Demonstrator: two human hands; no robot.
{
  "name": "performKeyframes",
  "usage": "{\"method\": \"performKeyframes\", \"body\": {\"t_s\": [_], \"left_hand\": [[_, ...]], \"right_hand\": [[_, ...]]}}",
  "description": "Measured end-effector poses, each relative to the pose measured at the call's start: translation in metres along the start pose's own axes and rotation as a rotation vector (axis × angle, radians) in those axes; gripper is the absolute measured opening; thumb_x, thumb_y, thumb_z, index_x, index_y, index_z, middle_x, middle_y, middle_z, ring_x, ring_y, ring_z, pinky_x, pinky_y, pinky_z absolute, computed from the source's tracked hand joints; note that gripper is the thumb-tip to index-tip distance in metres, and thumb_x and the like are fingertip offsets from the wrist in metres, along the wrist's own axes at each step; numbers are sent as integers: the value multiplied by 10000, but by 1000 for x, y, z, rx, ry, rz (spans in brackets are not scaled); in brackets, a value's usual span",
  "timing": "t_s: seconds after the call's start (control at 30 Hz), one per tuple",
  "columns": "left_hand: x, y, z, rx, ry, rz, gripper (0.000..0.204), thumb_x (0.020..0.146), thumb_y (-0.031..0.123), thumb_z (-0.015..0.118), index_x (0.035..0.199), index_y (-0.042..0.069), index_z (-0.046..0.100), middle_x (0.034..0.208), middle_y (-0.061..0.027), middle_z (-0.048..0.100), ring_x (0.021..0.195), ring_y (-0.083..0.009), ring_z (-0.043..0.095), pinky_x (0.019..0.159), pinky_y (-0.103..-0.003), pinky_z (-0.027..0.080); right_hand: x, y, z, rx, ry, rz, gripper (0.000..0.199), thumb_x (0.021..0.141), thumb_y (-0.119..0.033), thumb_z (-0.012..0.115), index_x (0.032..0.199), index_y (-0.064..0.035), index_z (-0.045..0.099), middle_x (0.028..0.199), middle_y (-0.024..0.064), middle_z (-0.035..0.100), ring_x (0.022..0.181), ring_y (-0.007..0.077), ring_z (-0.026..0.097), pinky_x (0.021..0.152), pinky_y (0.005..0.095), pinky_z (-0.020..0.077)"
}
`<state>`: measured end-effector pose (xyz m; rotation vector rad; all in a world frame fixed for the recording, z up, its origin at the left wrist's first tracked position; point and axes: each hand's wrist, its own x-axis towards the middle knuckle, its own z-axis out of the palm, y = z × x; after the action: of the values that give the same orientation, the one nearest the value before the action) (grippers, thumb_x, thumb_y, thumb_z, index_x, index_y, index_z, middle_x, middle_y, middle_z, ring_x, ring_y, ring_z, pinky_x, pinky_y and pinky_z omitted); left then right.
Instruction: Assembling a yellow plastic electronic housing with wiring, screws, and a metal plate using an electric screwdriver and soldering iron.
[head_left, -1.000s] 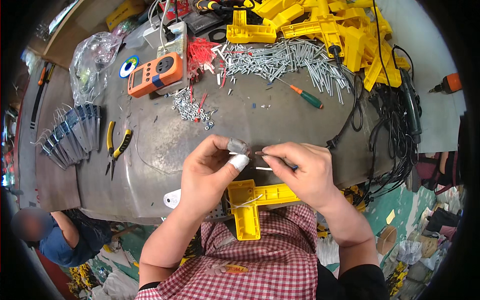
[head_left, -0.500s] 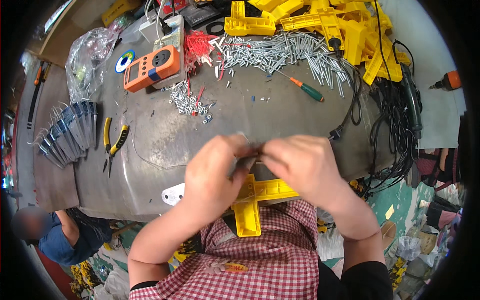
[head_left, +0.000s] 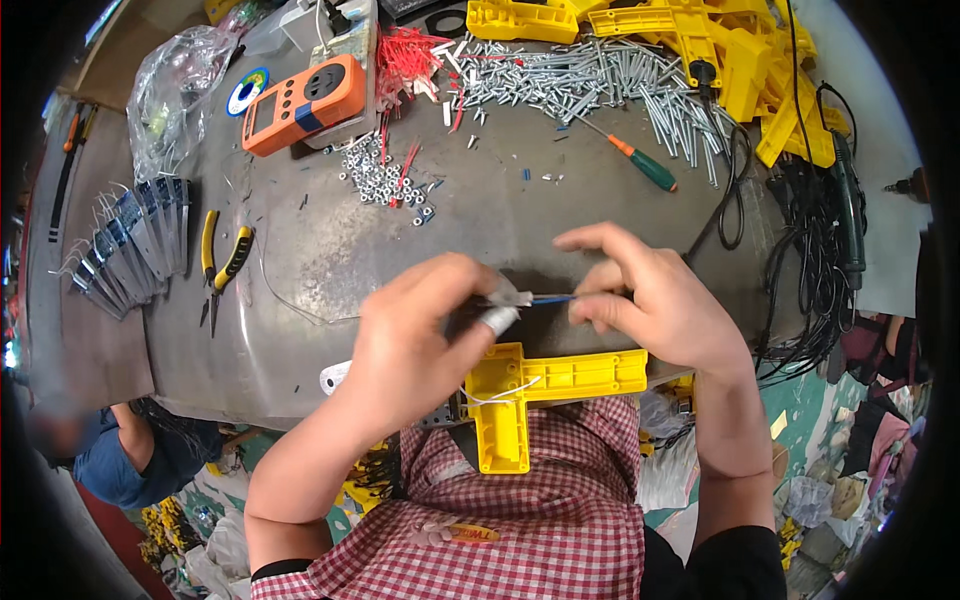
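Pinching from both ends, the left hand (head_left: 415,335) and right hand (head_left: 655,305) are holding a thin blue wire (head_left: 552,298) between them, its long axis running left to right over the near edge of the grey metal table (head_left: 330,250). The left fingers, one capped with a pale wrap, are gripping a small crumpled grey piece where the wire ends; the right fingers are closing narrowly on the other end. Just nearer, a yellow plastic T-shaped housing (head_left: 540,385) is lying smooth and blocky. Farther off, an orange meter (head_left: 300,102), shiny screws (head_left: 600,75) and a green-handled screwdriver (head_left: 640,162) are resting.
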<state>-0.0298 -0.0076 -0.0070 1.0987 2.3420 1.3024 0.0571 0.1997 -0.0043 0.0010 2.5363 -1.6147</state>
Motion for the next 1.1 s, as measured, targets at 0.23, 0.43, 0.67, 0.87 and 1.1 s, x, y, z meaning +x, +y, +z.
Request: {"method": "performKeyframes", "body": {"t_s": [0.23,0.43,0.67,0.87,1.1], "left_hand": [[2,-10,-4,253,-49,174,226,658,-46,650,873,20,634,789,-113,611,720,-300,606,637,-359,493],[-2,-2,-20,254,-114,158,192,678,-17,648,860,44,629,786,-111,574,746,-314,580,646,-378,475],[31,-56,-37,797,234,123,207,663,57,684,862,58,628,894,-74,576,917,-292,525,789,-404,420],[45,-78,-29,844,310,141,202,675,50,693,860,43,610,990,-75,566,942,-274,527,806,-387,419],[22,-24,-8,150,247,-89,169,762,61,678,908,39,597,764,-118,629,656,-247,626,605,-321,486]], "right_hand": [[1,-6,-6,-56,-166,81,457,833,-142,649,1241,-23,481,830,163,659,750,327,652,629,383,487],[9,-7,26,-259,-1,-230,272,852,-190,632,1085,-65,566,770,172,626,685,360,616,586,419,479],[17,14,16,58,-20,139,151,921,-163,529,903,-14,548,611,109,535,530,202,540,527,318,414],[17,15,14,217,-29,164,136,940,-129,510,893,-7,546,601,43,529,534,107,484,526,275,405],[29,21,19,469,171,121,179,872,-113,630,1026,-30,595,720,-58,508,635,20,432,582,199,379]]}}
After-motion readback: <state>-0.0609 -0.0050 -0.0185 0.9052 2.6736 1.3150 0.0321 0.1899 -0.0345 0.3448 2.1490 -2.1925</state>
